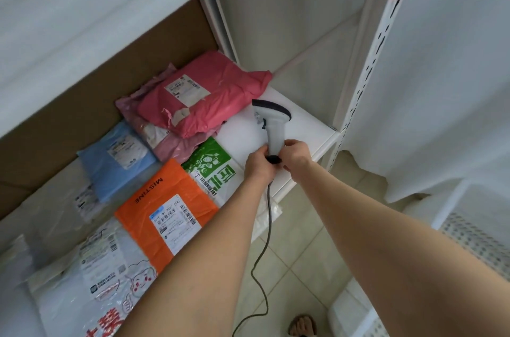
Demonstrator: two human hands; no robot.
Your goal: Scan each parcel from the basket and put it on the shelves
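Head view. Scanner (273,127) is held upright over the bare right end of the white shelf (306,127), with its dark head at the top turned toward the parcels. The lower end of the handle is gripped from both sides: the left hand (260,167) is closed on it from the left, and the right hand (295,156) is closed on it from the right, so that the two hands meet around the black base. A grey cable (266,254) is seen hanging from the base down toward the tiled floor (298,267).

Parcels are laid flat on the same shelf, to the left of the scanner. A red parcel (209,96) is stacked on a pink parcel (171,140) at the back. A blue parcel (116,160) is placed to the left of that stack. A green-and-white parcel (218,171) lies just beside the left hand, and an orange parcel (165,207) touches its left edge. A clear printed parcel (91,281) is located nearest the camera, partly covered by the left forearm. A brown backing board (82,105) is fitted behind the parcels. The basket cannot be identified in this view.
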